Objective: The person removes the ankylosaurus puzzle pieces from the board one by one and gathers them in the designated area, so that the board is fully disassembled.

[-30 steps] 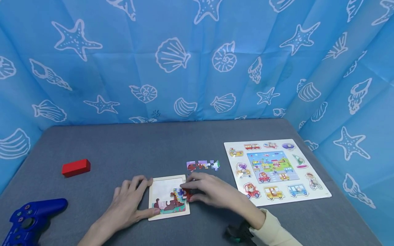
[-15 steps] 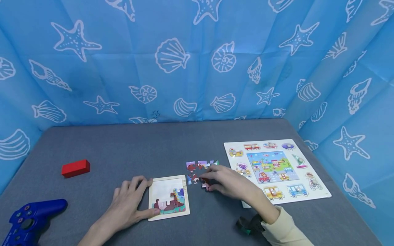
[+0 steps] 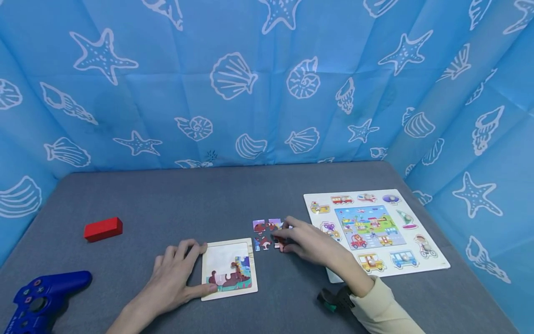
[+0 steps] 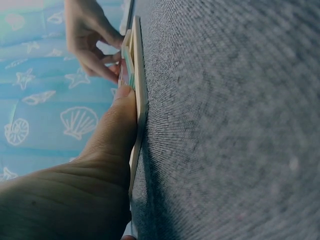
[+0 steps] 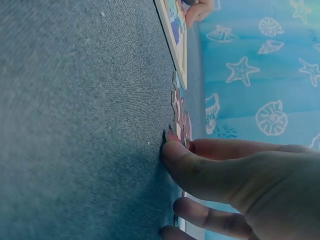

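Note:
My left hand (image 3: 173,273) holds the left side of a small square wooden puzzle tray (image 3: 254,273), thumb at the lower left and fingertips at the upper left corner. Joined pieces (image 3: 229,277) with a brown animal picture fill the tray's lower and right parts; bare wood shows above. Right of the tray, my right hand (image 3: 310,241) pinches a jigsaw piece (image 5: 172,136) between thumb and forefinger, low over the cloth. Other loose jigsaw pieces (image 3: 264,243) lie beside those fingertips, and the hand hides some of them.
A white peg puzzle board (image 3: 321,241) with vehicle pictures lies at the right, partly behind my right forearm. At the left are a red block (image 3: 103,229) and a blue game controller (image 3: 46,297). A blue shell-patterned curtain (image 3: 267,93) hangs behind the grey table (image 3: 175,199).
My right hand has moved from the tray's right edge to the loose pieces. The reddish piece it held over the tray has left that spot. My left hand stays put.

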The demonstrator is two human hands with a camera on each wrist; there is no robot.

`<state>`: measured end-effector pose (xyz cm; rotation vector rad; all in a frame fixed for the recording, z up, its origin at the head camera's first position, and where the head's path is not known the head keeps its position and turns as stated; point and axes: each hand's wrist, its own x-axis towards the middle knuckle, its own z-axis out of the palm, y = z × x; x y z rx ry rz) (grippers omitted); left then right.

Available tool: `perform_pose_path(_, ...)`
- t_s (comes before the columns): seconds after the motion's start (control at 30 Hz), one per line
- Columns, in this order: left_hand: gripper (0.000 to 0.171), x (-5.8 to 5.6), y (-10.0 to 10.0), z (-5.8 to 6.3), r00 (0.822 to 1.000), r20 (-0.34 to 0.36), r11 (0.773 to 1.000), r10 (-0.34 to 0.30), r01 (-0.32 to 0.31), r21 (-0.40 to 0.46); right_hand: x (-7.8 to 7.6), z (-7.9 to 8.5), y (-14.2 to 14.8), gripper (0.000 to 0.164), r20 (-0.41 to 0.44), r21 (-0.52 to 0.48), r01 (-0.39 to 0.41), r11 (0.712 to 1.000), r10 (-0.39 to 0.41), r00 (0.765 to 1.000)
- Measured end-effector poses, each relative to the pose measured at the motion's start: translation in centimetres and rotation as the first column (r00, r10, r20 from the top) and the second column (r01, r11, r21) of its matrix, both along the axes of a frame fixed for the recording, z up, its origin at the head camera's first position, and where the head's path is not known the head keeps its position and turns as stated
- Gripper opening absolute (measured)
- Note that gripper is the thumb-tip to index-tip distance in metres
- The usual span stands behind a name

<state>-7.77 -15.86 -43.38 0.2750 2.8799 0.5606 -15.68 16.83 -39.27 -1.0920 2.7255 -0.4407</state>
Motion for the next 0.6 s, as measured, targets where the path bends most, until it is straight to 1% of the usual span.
perform_pose_path(0.27, 0.104, -0.16, 0.07, -0.11, 1.0, 0.014, 1.0, 0.0, 0.0, -0.008, -0.02, -0.19, -0.23, 0.046, -0.014, 0.019, -0.002, 1.0, 0.002, 1.0)
perform_pose_path(0.5, 0.1, 0.12, 0.07, -0.19, 0.999, -0.037, 1.0, 0.01, -0.009, 0.019, 0.36, -0.52, -0.39, 0.047, -0.079, 0.02, 0.002, 1.0, -0.001, 0.997)
perform_pose_path(0.6, 0.1, 0.17, 0.05, -0.18, 0.999, -0.045, 1.0, 0.009, -0.008, 0.021, 0.53, -0.59, -0.54, 0.044, -0.1, 0.016, 0.013, 1.0, -0.011, 0.995)
